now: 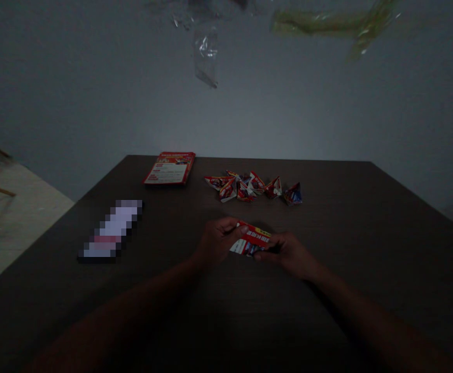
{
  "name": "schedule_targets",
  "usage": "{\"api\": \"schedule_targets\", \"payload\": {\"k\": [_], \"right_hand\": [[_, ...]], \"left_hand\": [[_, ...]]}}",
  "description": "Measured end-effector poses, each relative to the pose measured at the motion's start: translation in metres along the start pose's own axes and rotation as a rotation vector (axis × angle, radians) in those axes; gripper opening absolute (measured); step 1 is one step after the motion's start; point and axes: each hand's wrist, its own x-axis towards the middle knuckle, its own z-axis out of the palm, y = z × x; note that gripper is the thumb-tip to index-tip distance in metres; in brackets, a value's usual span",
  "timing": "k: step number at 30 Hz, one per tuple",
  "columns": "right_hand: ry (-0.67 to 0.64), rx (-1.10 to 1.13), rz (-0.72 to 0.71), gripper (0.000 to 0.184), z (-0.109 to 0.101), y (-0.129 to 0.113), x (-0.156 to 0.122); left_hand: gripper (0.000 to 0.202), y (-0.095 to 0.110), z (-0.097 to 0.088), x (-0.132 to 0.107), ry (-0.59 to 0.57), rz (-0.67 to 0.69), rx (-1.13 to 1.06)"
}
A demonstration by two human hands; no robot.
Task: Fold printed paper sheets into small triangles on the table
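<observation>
Between my two hands is a small red and white printed paper (252,235), which looks folded. My left hand (219,239) grips its left side, thumb on top. At its right end my right hand (286,252) pinches the paper between thumb and fingers. Beyond the hands lies a cluster of folded paper pieces (245,187), pointed in shape and printed in red, white and blue. One more folded piece (293,194) sits at the right end of that group.
A stack of red and white printed leaflets (168,170) rests near the table's far left edge. Nearer on the left is a phone (112,230) with its screen blurred out. The dark table (347,207) stands against a wall bearing a yellow tape strip (323,23).
</observation>
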Motion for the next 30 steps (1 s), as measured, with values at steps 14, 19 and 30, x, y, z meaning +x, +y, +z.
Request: {"api": "schedule_targets", "payload": {"k": [14,19,30], "right_hand": [[0.010,0.025,-0.044,0.028,-0.0011,-0.0023,-0.0029],[0.058,-0.026,-0.017,0.038,-0.0030,0.0002,-0.0015],[0.030,0.165,0.087,0.044,-0.0034,-0.0002,-0.0007]], "left_hand": [[0.028,-0.0045,-0.0019,0.0026,0.006,-0.003,-0.037],[0.027,-0.0042,-0.0012,0.0029,-0.006,-0.019,0.001],[0.029,-0.0008,-0.0013,0.0022,-0.027,-0.048,-0.003]]}}
